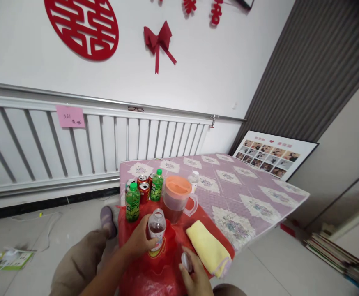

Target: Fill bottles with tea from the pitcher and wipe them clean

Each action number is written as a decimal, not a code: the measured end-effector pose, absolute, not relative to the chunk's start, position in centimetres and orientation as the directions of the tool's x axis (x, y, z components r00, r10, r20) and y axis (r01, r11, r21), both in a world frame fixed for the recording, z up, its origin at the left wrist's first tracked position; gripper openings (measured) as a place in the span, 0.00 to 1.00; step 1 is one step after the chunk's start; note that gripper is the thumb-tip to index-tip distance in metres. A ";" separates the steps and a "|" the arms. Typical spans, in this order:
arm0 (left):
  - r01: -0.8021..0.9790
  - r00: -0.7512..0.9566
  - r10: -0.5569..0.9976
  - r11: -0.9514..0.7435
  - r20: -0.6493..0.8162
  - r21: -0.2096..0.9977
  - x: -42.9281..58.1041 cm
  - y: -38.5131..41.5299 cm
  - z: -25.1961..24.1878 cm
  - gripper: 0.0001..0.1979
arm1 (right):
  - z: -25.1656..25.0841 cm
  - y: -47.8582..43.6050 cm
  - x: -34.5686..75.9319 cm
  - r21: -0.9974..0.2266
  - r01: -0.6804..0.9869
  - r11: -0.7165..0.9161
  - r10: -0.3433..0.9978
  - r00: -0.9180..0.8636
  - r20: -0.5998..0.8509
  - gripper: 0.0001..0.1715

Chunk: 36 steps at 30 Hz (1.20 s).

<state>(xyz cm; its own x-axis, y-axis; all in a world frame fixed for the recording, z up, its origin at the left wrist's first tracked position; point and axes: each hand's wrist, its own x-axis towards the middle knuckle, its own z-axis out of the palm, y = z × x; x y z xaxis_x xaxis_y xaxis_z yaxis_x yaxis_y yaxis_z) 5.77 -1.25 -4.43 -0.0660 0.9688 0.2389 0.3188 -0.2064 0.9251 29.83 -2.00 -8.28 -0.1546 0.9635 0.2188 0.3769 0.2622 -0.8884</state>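
Note:
My left hand (142, 237) is wrapped round a clear plastic bottle (157, 226), uncapped and upright, with a printed label. It is held over a red tray or basin (170, 242) on a red-covered surface. My right hand (194, 273) pinches a pale bottle cap (185, 261) between thumb and fingers. Right of that hand lies a folded yellow cloth (208, 246). Behind the bottle stands a clear pitcher (173, 203) with an orange lid and dark liquid inside. Two green drink bottles (132, 203) and several opened cans (144, 190) are grouped to the left of the pitcher.
A white-capped bottle (194, 179) stands behind the pitcher. Beyond is a bed or table with a purple floral cover (228, 197). A white radiator (105, 144) runs along the wall. A photo board (268, 154) leans at the right; stacked boards (330, 257) lie below.

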 end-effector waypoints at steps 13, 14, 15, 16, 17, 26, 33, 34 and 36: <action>0.253 -0.103 0.970 -0.190 0.221 0.949 5.8 -1.2 -3.9 0.35 | 0.6 2.0 25.3 -0.994 -0.087 -0.062 0.993 -0.104 -0.053 0.25; 0.256 -0.103 0.971 -0.184 0.216 0.949 5.8 -1.2 -3.8 0.35 | 1.4 2.3 24.8 -0.992 -0.103 -0.073 0.992 -0.114 -0.061 0.26; 0.261 -0.104 0.972 -0.179 0.212 0.949 5.8 -1.2 -3.7 0.35 | 2.2 2.7 24.2 -0.990 -0.113 -0.083 0.990 -0.124 -0.069 0.27; 0.266 -0.103 0.973 -0.176 0.209 0.948 5.8 -1.2 -3.5 0.34 | 2.9 3.0 23.7 -0.990 -0.118 -0.080 0.989 -0.133 -0.064 0.27; 0.272 -0.101 0.973 -0.175 0.209 0.946 5.7 -1.2 -3.4 0.34 | 3.5 3.3 23.1 -0.991 -0.117 -0.068 0.989 -0.139 -0.052 0.27; 0.300 -0.098 0.966 -0.201 0.240 0.933 5.6 -0.9 -4.3 0.30 | 3.8 3.8 18.2 -0.984 -0.058 0.168 0.974 -0.141 0.175 0.20; 0.302 -0.099 0.966 -0.199 0.238 0.932 5.5 -0.6 -5.0 0.31 | 0.8 3.6 18.1 -0.988 -0.044 0.150 0.974 -0.165 0.155 0.18; 0.299 -0.102 0.966 -0.197 0.237 0.934 5.5 -0.6 -5.0 0.32 | 0.8 3.7 18.4 -0.986 -0.016 0.166 0.968 -0.187 0.166 0.18; 0.292 -0.106 0.968 -0.188 0.227 0.938 5.5 -0.7 -4.8 0.32 | 1.2 4.0 18.9 -0.977 0.065 0.202 0.949 -0.260 0.179 0.16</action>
<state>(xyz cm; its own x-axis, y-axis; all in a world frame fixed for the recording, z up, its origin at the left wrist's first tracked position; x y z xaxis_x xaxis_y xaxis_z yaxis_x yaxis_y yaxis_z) 5.49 -0.65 -4.81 -0.1059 0.9682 0.2265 0.2919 -0.1875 0.9379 18.91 4.01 1.23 -0.2601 0.9488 0.1793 0.0646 0.2023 -0.9772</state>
